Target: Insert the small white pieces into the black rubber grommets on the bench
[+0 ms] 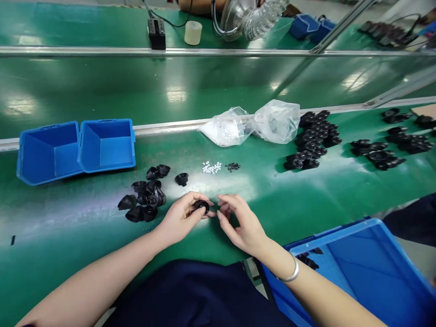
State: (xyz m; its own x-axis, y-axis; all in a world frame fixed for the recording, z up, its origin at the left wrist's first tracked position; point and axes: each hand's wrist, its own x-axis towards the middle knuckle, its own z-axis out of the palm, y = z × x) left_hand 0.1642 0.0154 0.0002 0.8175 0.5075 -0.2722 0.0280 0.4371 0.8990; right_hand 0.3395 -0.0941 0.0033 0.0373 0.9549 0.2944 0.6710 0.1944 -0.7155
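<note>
I read black on the cup part just below frame centre, same on the cup cluster to its left. Bench is plain green. Bins at left and crate at lower right: blue. Mid-frame: white bits, black bits. Bags above those: clear, whitish. My feed also shows a silver bangle lower right, navy cloth bottom centre, cream roll top.

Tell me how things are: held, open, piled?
Left hand: gripping black cup
Black cup: held
Right hand: open
Small blue bins: open-topped
Large blue bin: open-topped, dark pieces inside
Clear plastic: crumpled
White bits: piled
Tiny black bits: piled
Loose black cups: clustered
Black parts at right: grouped
</note>
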